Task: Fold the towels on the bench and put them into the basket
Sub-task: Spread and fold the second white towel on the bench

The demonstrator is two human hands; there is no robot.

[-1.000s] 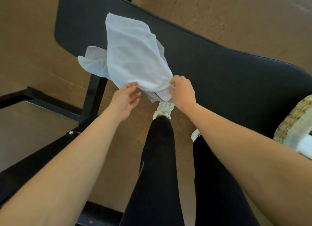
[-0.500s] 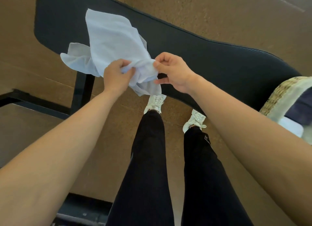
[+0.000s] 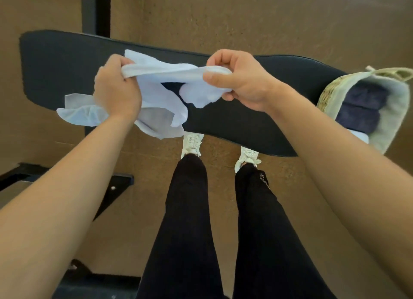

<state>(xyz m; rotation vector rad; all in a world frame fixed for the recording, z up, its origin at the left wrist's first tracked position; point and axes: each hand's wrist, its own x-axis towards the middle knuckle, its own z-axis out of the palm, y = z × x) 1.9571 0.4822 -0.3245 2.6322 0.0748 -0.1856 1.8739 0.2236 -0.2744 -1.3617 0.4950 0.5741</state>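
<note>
A pale blue towel (image 3: 161,79) hangs crumpled between my two hands, lifted above the black padded bench (image 3: 245,119). My left hand (image 3: 116,90) grips its upper edge on the left, fingers curled round the cloth. My right hand (image 3: 239,79) pinches the same edge on the right between thumb and fingers. The rest of the towel droops below my left wrist, over the bench's near edge. A woven basket (image 3: 330,90) with a pale lining stands on the right end of the bench, holding folded dark blue towels (image 3: 362,108).
My legs in black trousers and white shoes (image 3: 192,142) stand close against the bench's near side. Black metal frame bars (image 3: 96,10) run behind the bench and along the floor at the left. The floor is brown.
Both hands have taken hold of the towel's edge and moved apart, stretching it between them and lifting it off the bench. The view has swung right, showing more of the basket.
</note>
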